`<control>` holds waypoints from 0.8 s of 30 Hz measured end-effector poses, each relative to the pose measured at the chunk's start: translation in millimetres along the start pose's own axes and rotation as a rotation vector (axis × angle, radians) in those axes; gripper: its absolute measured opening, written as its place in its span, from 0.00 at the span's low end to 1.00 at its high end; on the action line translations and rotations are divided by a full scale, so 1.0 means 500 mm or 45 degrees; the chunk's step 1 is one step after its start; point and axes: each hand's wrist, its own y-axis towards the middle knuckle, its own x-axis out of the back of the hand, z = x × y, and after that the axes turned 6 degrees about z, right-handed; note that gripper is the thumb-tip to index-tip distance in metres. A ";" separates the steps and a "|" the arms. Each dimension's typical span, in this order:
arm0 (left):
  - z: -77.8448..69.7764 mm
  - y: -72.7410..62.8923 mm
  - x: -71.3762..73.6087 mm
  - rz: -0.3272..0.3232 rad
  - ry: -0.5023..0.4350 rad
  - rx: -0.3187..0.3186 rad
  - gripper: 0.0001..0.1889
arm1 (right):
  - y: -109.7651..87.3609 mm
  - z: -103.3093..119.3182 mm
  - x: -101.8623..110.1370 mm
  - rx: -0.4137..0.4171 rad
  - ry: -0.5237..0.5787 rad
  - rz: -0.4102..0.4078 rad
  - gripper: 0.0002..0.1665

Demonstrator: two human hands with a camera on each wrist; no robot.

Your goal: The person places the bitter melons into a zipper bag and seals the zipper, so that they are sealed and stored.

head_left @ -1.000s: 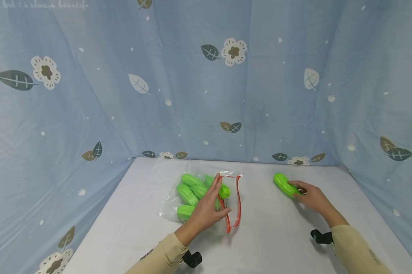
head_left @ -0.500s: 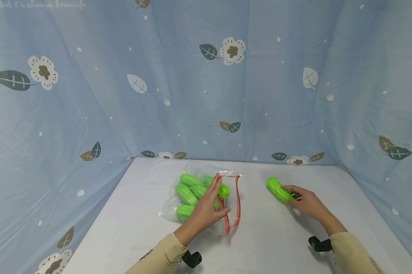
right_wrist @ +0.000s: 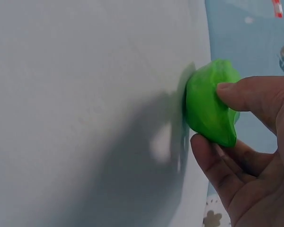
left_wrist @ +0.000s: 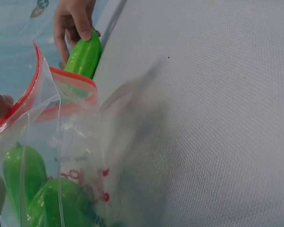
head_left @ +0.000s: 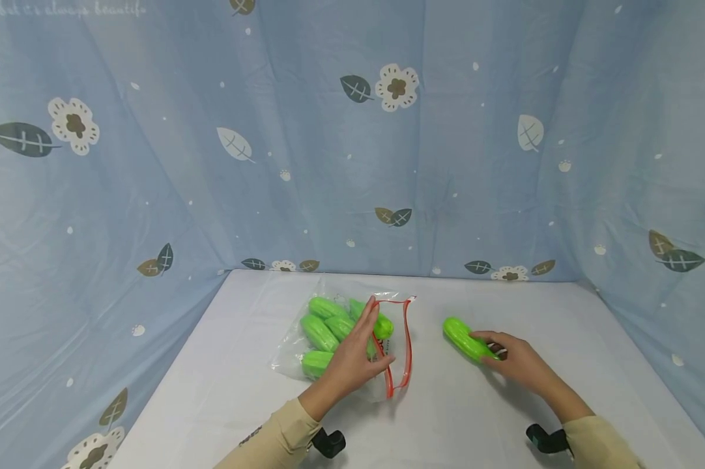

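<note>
In the head view my right hand (head_left: 513, 360) grips a bright green ribbed toy cucumber (head_left: 465, 339) near its right end, thumb on one side and fingers on the other. The right wrist view shows the toy cucumber (right_wrist: 210, 101) end-on, close over the table. A clear zip bag (head_left: 290, 348) with a red-edged mouth lies at the centre left, holding several similar toy cucumbers (head_left: 319, 333). Over its mouth rests my left hand (head_left: 352, 359), fingers straight and thumb spread apart from them. The bag's red rim (left_wrist: 78, 78) gapes in the left wrist view.
A white-covered table (head_left: 440, 417) spreads beneath both hands. Behind it and at both sides hangs a blue curtain (head_left: 317, 195) printed with leaves and flowers. Black wrist mounts (head_left: 329, 444) stick out below the forearms.
My right hand has carried the toy cucumber left and slightly nearer to me, toward the bag's mouth. My left hand and the bag have stayed in place.
</note>
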 end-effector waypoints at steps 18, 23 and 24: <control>0.003 0.000 -0.001 0.012 -0.004 0.016 0.52 | -0.024 0.050 -0.039 -0.011 0.054 0.089 0.30; 0.002 0.000 0.000 0.010 -0.001 0.010 0.52 | -0.030 0.066 -0.047 0.018 0.056 0.117 0.30; 0.001 0.000 0.001 0.012 -0.001 0.013 0.52 | -0.031 0.068 -0.048 0.023 0.053 0.122 0.30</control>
